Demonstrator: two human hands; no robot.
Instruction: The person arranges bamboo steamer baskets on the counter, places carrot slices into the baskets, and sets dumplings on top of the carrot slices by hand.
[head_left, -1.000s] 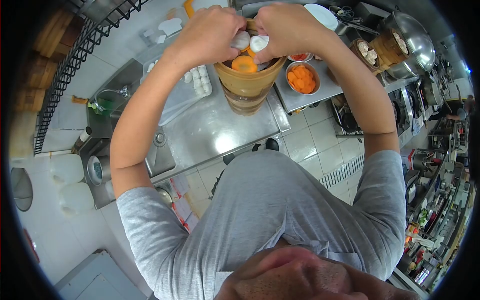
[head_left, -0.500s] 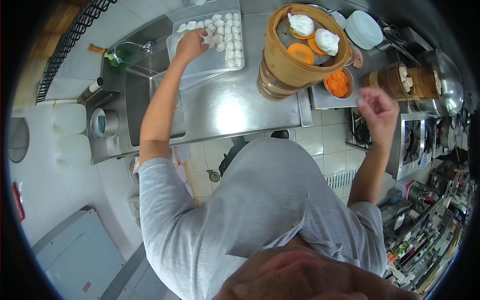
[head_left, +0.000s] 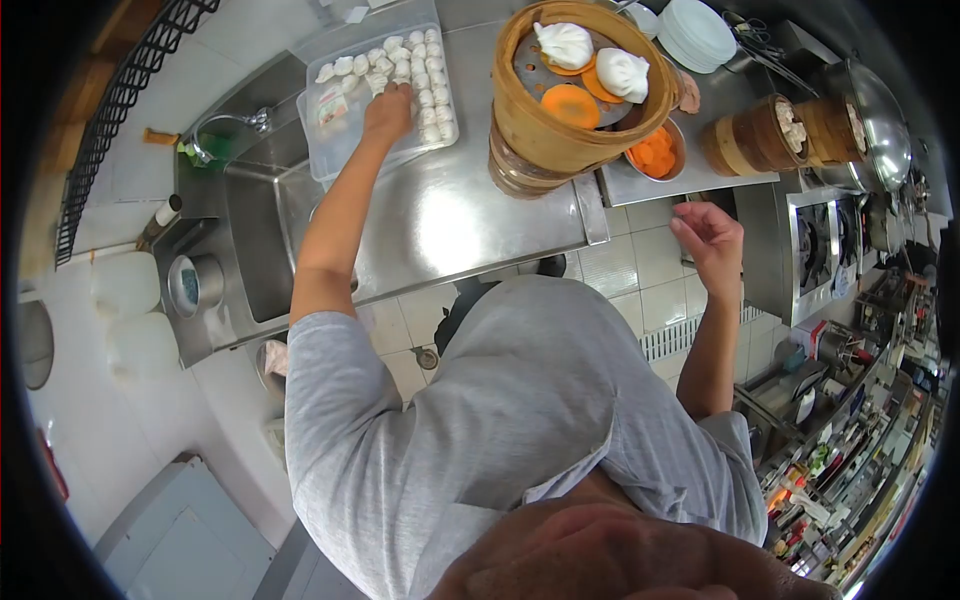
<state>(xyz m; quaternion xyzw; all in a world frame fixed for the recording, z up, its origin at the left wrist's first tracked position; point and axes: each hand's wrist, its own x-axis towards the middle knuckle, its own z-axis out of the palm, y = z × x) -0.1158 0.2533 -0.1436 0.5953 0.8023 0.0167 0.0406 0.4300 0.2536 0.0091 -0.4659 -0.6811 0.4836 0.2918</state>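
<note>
Left hand [head_left: 388, 115] lowered over small white dumplings [head_left: 429, 80] in a clear plastic tray [head_left: 345, 140], a person in a grey shirt [head_left: 520, 370] works at a steel desk [head_left: 450, 225]. The fingers bunch downward with their tips hidden, so whether they pinch a dumpling cannot be told. The nearest dumplings lie right at the fingertips; close-set columns run just beside the hand, toward the tray's right edge, and others lie beyond it. Picking from the tray appears to be the step in hand, a move that calls for a light pinch on a single piece and a lift clear of its neighbours.

To the right of the tray and apart from it, a round wooden steamer basket [head_left: 540, 130] stands on a stack [head_left: 522, 177], holding two larger white buns [head_left: 564, 45] on carrot slices and one bare carrot slice [head_left: 570, 104]. Beside the basket sits a metal bowl [head_left: 681, 160] of carrot pieces [head_left: 653, 153]. Off the desk's edge, the right hand [head_left: 712, 240] hangs above the floor [head_left: 625, 268], fingers loosely curled, nothing visible in its grasp. White plates [head_left: 697, 35] are stacked beyond the bowl.
</note>
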